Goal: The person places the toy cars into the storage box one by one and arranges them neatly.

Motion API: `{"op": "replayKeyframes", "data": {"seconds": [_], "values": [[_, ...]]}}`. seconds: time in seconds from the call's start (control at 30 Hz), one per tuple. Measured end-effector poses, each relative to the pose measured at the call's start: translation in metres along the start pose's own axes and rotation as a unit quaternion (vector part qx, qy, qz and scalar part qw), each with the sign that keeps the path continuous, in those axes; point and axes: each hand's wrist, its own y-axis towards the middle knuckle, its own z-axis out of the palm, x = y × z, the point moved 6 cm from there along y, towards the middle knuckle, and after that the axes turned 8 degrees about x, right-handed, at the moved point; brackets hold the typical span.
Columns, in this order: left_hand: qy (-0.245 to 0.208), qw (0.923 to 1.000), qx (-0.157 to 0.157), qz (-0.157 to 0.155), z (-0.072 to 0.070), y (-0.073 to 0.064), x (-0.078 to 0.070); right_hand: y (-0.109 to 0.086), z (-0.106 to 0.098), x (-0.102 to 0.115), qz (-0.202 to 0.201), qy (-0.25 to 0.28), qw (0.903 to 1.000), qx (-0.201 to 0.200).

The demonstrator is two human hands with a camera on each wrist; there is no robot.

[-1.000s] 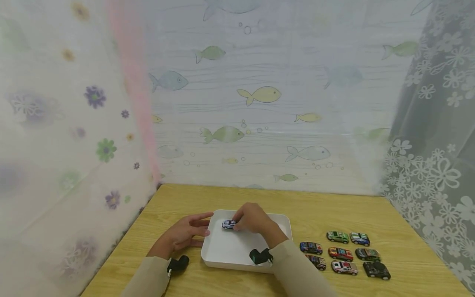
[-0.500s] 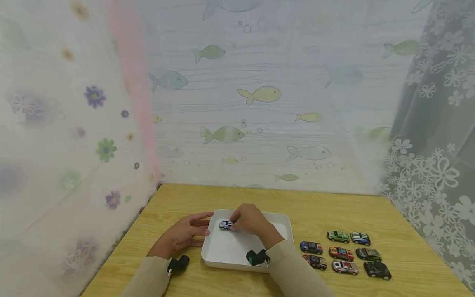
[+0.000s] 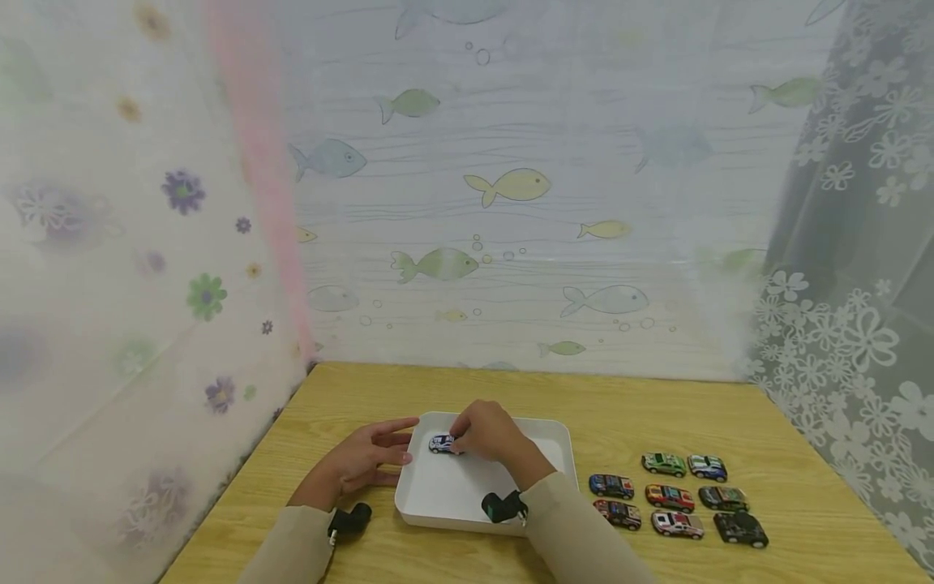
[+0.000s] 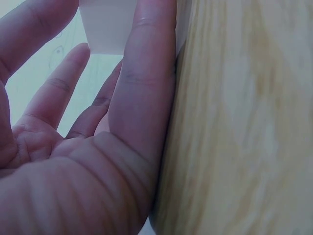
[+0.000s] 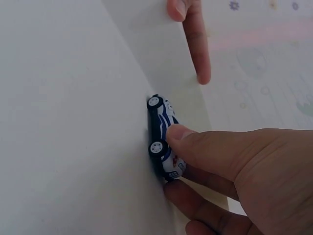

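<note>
A small white and blue toy car is in the far left part of a white tray. My right hand pinches it between thumb and fingers; in the right wrist view the toy car has its wheels at the tray floor. My left hand rests at the tray's left side with fingers extended, fingertips right at the wall. The left wrist view shows the left hand with its lower edge along the wooden table.
Right of the tray several toy cars stand on the table in loose rows, among them a green one, a red and yellow one and a black one. Printed curtains surround the table at the back and sides.
My right hand has slid the toy car slightly left inside the tray, mostly in the first half second. The left hand and the tray stay in place.
</note>
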Motion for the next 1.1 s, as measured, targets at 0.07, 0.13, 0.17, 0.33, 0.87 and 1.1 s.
{"op": "replayKeyframes", "data": {"seconds": [0.07,0.13,0.17,0.33,0.87,1.1], "values": [[-0.001,1.0000,0.001,0.000,0.000,0.000,0.000,0.000,0.000,-0.001,0.003,-0.002,1.0000,0.000],[-0.003,1.0000,0.003,0.001,0.001,0.001,0.001,-0.001,-0.001,-0.001,0.006,-0.008,1.0000,0.000],[-0.004,1.0000,0.004,0.001,0.001,0.001,0.001,-0.001,-0.001,-0.002,0.008,-0.010,0.9999,0.001],[-0.012,0.9999,-0.001,-0.002,0.003,0.002,0.001,-0.005,-0.006,-0.003,0.027,-0.016,0.9995,0.007],[-0.009,1.0000,-0.005,0.001,0.002,0.000,-0.001,-0.045,-0.047,-0.019,-0.009,-0.024,0.9997,-0.005],[-0.003,1.0000,-0.007,0.001,0.003,-0.002,-0.001,-0.067,-0.071,-0.036,-0.011,0.001,0.9992,-0.037]]}}
